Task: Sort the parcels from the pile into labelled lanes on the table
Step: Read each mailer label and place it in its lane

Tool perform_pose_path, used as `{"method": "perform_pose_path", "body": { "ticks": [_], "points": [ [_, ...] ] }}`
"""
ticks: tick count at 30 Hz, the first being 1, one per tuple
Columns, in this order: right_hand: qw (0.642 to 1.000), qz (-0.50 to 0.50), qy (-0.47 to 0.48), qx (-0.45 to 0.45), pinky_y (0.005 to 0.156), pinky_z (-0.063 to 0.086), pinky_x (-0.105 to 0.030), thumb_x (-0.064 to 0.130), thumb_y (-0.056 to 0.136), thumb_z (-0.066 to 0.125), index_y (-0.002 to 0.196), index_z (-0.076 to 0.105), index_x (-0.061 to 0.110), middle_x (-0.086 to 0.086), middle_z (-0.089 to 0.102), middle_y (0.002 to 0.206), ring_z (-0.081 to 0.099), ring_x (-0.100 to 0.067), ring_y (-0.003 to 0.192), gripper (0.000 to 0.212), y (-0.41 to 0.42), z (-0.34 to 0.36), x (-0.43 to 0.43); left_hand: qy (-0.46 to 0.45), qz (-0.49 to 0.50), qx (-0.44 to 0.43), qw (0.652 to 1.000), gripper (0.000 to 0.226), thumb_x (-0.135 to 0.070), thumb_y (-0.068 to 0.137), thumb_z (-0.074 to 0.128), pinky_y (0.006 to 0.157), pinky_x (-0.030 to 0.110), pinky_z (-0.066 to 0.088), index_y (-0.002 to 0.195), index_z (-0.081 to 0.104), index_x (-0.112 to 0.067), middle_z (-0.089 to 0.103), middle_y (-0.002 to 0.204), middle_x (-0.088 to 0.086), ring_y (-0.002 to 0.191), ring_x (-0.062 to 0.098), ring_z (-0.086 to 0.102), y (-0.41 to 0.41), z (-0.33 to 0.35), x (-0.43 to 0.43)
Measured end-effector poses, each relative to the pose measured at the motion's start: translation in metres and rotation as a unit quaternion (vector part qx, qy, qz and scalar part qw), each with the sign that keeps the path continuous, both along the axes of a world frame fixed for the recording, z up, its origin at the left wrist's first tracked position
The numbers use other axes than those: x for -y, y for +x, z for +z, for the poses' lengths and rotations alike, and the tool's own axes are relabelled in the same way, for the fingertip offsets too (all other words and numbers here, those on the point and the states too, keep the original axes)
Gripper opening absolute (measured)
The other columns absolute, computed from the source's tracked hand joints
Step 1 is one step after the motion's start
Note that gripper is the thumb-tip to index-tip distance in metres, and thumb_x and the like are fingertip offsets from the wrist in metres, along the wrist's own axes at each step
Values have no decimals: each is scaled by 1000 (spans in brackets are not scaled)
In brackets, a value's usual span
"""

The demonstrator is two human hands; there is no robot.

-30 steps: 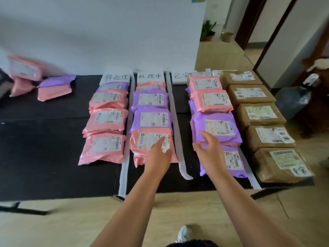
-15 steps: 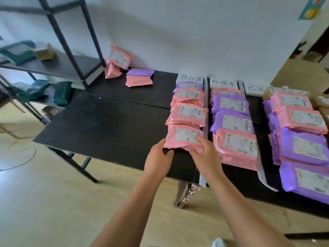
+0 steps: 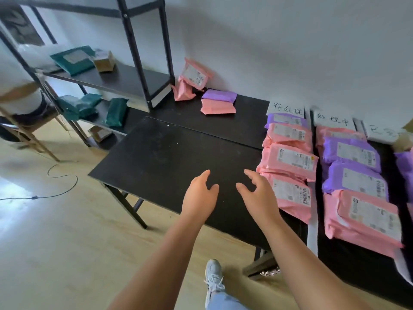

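Parcels (image 3: 290,157) lie in rows before paper labels (image 3: 288,109) so lanes read clearly; left hand (image 3: 200,193) and right hand (image 3: 259,195) hover over the surface (image 3: 167,157), fingers apart and empty, seemingly bound for the unsorted pile (image 3: 218,107) by the wall (image 3: 268,41).

Left hand (image 3: 199,195), right hand (image 3: 259,198) off pink parcel (image 3: 290,195) — empty over table (image 3: 167,153).

Open tabletop ahead; parcels wall off the right

The black table (image 3: 169,153) lies open under the left hand (image 3: 199,194) and right hand (image 3: 258,195) and on to the small pile (image 3: 209,97) by the far wall. Just right of the right hand, the first lane of pink parcels (image 3: 289,162) blocks the way; a rack post (image 3: 135,52) stands at the far left.
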State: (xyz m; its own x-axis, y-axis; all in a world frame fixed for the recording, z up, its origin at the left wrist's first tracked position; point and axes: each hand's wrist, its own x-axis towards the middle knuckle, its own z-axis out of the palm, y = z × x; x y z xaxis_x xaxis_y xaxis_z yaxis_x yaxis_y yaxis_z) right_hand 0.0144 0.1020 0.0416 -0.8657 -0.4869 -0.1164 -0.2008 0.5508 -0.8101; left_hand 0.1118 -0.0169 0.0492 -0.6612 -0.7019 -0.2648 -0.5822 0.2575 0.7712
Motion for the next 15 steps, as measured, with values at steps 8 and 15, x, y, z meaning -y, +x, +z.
{"method": "perform_pose_path", "body": {
  "ticks": [8, 15],
  "points": [
    [1000, -14, -2, 13, 93, 39, -23, 29, 97, 63, 142, 48, 29, 4, 46, 148, 47, -14, 133, 47, -73, -4, 98, -35, -2, 11, 999, 57, -30, 102, 50, 87, 27, 50, 154, 28, -28, 41, 153, -1, 121, 11, 53, -71, 7, 96],
    [1000, -2, 6, 16, 102, 41, -29, 28, 97, 62, 142, 49, 28, 3, 47, 147, 47, -14, 134, 47, -124, -5, 169, -50, -3, 19, 999, 55, -29, 102, 49, 81, 24, 44, 154, 30, -26, 40, 154, 0, 122, 15, 56, -125, 6, 171]
  ]
}}
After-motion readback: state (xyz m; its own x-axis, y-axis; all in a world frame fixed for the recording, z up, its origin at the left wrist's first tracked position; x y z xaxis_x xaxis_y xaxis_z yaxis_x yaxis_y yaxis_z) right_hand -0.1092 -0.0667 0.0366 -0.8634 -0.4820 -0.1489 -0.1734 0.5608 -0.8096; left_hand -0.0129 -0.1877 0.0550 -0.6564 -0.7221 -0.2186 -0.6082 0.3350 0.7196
